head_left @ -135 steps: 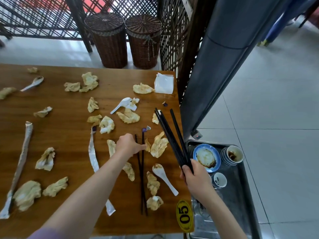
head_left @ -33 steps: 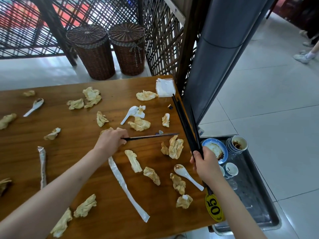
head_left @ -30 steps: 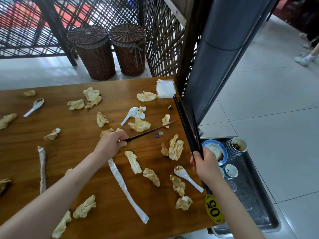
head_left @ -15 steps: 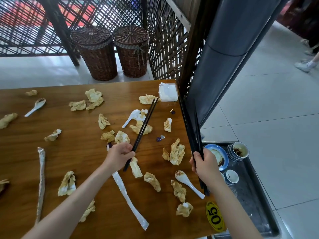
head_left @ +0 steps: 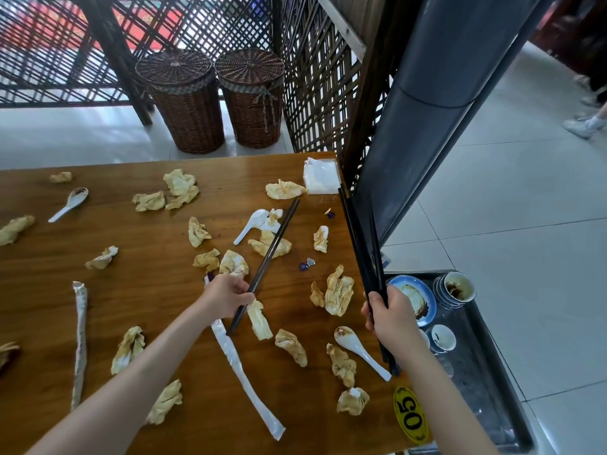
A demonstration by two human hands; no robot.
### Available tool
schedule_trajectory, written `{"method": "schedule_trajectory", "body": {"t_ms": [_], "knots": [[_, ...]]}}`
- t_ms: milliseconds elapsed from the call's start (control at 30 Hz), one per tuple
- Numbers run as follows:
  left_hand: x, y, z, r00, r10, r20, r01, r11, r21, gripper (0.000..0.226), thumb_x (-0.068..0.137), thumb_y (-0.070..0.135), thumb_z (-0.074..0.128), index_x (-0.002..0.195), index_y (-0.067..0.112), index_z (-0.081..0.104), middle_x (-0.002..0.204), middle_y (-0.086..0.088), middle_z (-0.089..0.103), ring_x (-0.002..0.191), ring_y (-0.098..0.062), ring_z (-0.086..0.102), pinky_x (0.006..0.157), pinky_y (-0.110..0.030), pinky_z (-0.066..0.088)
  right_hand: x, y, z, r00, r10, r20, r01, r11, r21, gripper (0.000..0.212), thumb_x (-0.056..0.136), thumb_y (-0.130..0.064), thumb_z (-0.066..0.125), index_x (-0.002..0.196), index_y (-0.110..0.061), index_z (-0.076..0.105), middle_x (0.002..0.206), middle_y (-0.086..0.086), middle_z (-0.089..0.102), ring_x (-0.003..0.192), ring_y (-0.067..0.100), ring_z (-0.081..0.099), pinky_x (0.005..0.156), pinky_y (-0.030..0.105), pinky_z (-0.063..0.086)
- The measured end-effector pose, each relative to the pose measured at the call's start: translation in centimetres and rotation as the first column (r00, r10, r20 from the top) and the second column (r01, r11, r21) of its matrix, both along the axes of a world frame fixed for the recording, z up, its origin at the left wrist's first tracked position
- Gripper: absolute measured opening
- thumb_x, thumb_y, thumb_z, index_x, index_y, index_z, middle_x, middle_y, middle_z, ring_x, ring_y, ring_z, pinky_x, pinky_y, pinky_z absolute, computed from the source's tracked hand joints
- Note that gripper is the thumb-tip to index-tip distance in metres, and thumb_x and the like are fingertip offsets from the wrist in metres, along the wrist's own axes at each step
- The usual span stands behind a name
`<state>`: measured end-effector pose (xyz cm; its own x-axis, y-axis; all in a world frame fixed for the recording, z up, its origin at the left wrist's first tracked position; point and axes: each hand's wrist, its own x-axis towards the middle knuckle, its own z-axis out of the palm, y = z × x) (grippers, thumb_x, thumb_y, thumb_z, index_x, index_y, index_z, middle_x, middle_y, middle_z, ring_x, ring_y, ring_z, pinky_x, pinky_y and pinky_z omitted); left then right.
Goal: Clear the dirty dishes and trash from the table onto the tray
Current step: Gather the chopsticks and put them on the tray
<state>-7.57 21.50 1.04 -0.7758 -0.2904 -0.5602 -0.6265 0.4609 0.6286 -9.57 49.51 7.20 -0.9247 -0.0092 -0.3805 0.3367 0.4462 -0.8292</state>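
My left hand (head_left: 226, 298) pinches a chopstick pair (head_left: 266, 264); right hand (head_left: 392, 318) grips a bundle (head_left: 363, 249) whose loose sticks could slide out short of the tray (head_left: 492, 382)

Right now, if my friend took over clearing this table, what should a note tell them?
Left hand grips a pair of dark chopsticks, lifted over the table.
Right hand grips a bundle of black chopsticks by the table's right edge.
Done: blue plate, stacked cups and small dishes sit on the tray.
Left: both sets of chopsticks, three white spoons, paper sleeves, many crumpled napkins, and the small purple scraps.
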Motion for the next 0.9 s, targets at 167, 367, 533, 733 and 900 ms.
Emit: {"method": "schedule_trajectory", "body": {"t_ms": [167, 367, 533, 733, 900], "knots": [[0.0, 0.7, 0.1, 0.991, 0.026, 0.129, -0.027, 1.000, 0.003, 0.012, 0.084, 0.019, 0.069, 0.089, 0.011, 0.061, 0.071, -0.005, 0.059, 0.051, -0.014, 0.048, 0.042, -0.019, 0.040, 0.0, 0.0, -0.1, 1.000, -0.003, -0.002, 0.003, 1.000, 0.005, 0.017, 0.099, -0.018, 0.040, 0.087, -0.018, 0.052, 0.071, 0.005, 0.058, 0.054, 0.012, 0.051, 0.047, 0.018, 0.042], [1.0, 1.5, -0.7, 0.982, 0.089, 0.168, -0.095, 0.995, 0.029, 0.013, 0.085, 0.015, 0.068, 0.092, 0.006, 0.063, 0.071, -0.002, 0.055, 0.055, -0.014, 0.049, 0.043, -0.019, 0.042, -0.1, 0.0, -0.1, 1.000, -0.016, 0.022, 0.016, 1.000, -0.014, 0.016, 0.099, -0.018, 0.041, 0.087, -0.017, 0.052, 0.070, 0.005, 0.057, 0.055, 0.013, 0.051, 0.049, 0.020, 0.044], [2.3, 2.5, -1.6, 0.954, 0.273, 0.127, -0.295, 0.931, 0.216, 0.012, 0.079, 0.010, 0.074, 0.085, 0.009, 0.065, 0.088, -0.012, 0.067, 0.080, -0.026, 0.068, 0.071, -0.034, 0.058, -0.1, 0.1, -0.1, 1.000, 0.002, 0.007, -0.002, 1.000, 0.000, 0.017, 0.099, -0.016, 0.040, 0.085, -0.016, 0.051, 0.070, 0.006, 0.057, 0.052, 0.012, 0.049, 0.044, 0.015, 0.040], [2.8, 3.6, -2.4, 0.935, 0.314, 0.166, -0.347, 0.908, 0.235, 0.015, 0.074, 0.010, 0.078, 0.080, 0.015, 0.065, 0.091, -0.010, 0.068, 0.082, -0.026, 0.069, 0.075, -0.041, 0.058, -0.2, -0.1, 0.0, 1.000, 0.010, 0.002, -0.010, 1.000, 0.004, 0.018, 0.099, -0.017, 0.040, 0.085, -0.016, 0.051, 0.070, 0.006, 0.057, 0.053, 0.012, 0.050, 0.047, 0.018, 0.041], [2.3, 3.7, -2.1, 0.943, 0.236, 0.235, -0.269, 0.956, 0.120, 0.020, 0.074, 0.014, 0.079, 0.077, 0.019, 0.061, 0.086, -0.007, 0.068, 0.076, -0.020, 0.068, 0.063, -0.030, 0.058, -0.4, 0.0, 0.0, 1.000, 0.003, 0.014, -0.004, 1.000, 0.013, 0.015, 0.099, -0.018, 0.041, 0.089, -0.015, 0.052, 0.071, 0.006, 0.057, 0.055, 0.013, 0.050, 0.049, 0.019, 0.042]]}}
